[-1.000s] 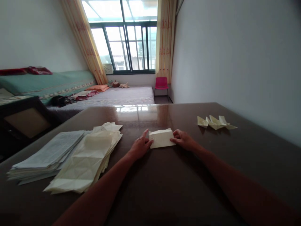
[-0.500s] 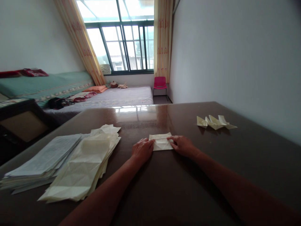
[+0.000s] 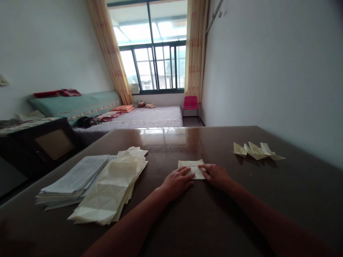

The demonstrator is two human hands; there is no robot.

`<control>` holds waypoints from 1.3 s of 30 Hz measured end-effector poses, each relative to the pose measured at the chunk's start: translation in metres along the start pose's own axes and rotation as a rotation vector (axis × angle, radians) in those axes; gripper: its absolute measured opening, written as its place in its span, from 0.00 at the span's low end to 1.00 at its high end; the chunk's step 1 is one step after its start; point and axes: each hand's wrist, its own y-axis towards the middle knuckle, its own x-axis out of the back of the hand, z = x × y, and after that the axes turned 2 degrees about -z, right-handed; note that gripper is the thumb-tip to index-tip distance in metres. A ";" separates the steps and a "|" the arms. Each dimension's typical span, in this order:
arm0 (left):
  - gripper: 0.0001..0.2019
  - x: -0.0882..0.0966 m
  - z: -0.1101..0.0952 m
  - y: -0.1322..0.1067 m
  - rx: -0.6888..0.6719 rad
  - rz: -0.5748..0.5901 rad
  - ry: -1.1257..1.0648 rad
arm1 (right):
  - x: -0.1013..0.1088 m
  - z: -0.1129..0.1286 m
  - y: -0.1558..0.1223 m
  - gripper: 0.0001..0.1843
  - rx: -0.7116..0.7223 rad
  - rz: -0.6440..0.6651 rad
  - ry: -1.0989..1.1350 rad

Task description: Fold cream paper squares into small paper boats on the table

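Note:
A folded piece of cream paper [image 3: 198, 173] lies flat on the brown table, with a crease running across it. My left hand [image 3: 179, 181] rests over its left part, fingers stretched out and lying flat, covering that side. From the right, my right hand [image 3: 216, 175] touches the sheet, its index finger extended onto the upper right part and the thumb near the right edge. The other fingers of that hand are bent and partly hidden.
Left on the glossy table [image 3: 171, 225] lie a stack of creased cream sheets [image 3: 115, 185] and a pile of printed white papers [image 3: 76, 176]. Several folded paper pieces [image 3: 257, 151] stand at the right. Beyond are a bed [image 3: 160, 116] and a pink chair [image 3: 190, 102].
My left hand has slid rightward onto the paper and flattened over it. The right hand keeps its index finger on the sheet. The whole view has shifted slightly with the head.

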 end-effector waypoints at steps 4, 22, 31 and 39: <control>0.14 0.006 -0.002 0.003 -0.028 0.052 0.143 | -0.001 0.000 -0.001 0.21 -0.001 -0.011 -0.019; 0.11 0.010 -0.030 0.033 0.092 0.257 0.313 | 0.005 -0.008 -0.004 0.16 0.192 -0.100 -0.058; 0.08 0.019 -0.013 0.020 0.039 0.204 0.278 | 0.005 -0.007 -0.003 0.26 0.477 -0.074 0.118; 0.08 0.023 -0.011 0.019 0.092 0.175 0.241 | 0.009 -0.026 0.005 0.15 0.498 -0.158 0.225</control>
